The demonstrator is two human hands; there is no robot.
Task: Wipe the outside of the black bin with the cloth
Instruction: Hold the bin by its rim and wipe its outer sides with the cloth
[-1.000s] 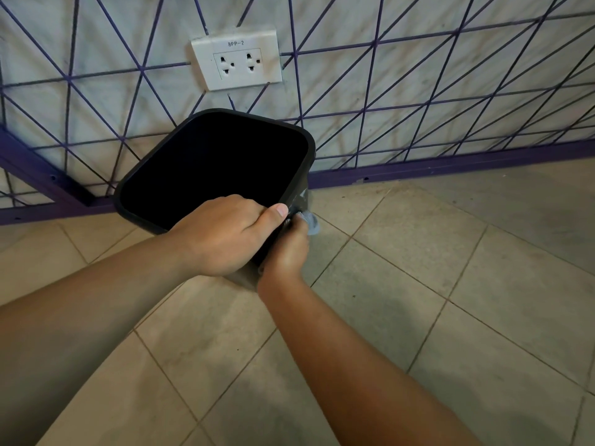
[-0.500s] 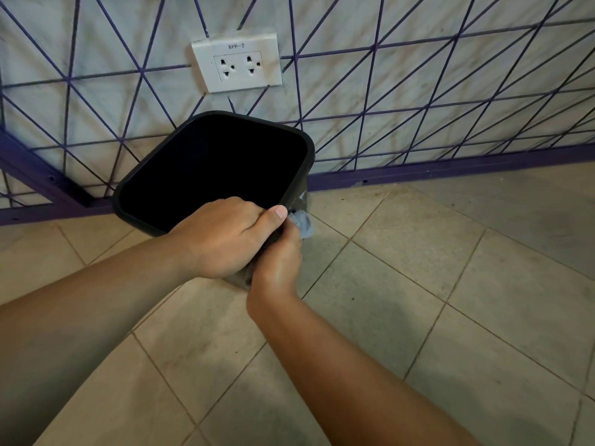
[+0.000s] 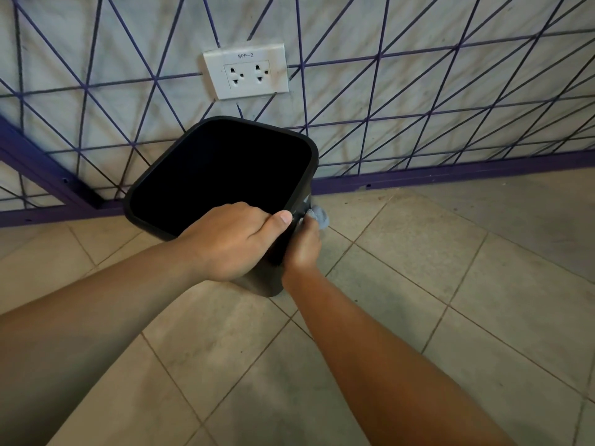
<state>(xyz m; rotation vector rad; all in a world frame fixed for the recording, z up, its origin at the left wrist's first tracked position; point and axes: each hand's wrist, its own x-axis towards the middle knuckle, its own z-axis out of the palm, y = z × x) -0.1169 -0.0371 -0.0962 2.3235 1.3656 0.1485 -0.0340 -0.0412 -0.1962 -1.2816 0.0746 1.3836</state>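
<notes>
My left hand (image 3: 230,243) grips the near rim of the black bin (image 3: 222,175), fingers curled over the edge into the opening, thumb lying along the rim on the outside, its tip toward the right corner. The bin is tilted, mouth facing up toward me, its base at the tiled floor (image 3: 450,284), just in front of the wall (image 3: 418,91). Inside of the bin reads as plain black, cannot make out any contents.

My right hand (image 3: 304,249) is pressed against the bin's outer right side, just below the rim corner, fingers curled round the cloth (image 3: 318,216). Only a small grey-blue bunch of cloth pokes out above my knuckles, touching the bin's side wall. Fingertips themselves are hidden behind the cloth and bin, so cannot tell exactly how they pinch. The two hands are nearly touching at that corner, left thumb right beside the right hand's knuckles.

Both forearms bare, coming in from bottom of the view, left from lower left, right from lower right.

Behind the bin: pale wall with purple crisscross lines and a purple skirting strip (image 3: 450,175) along the bottom. A white double socket (image 3: 246,72) sits on the wall above the bin, labelled BPP-2. Floor tiles beige with dark grout lines.
</notes>
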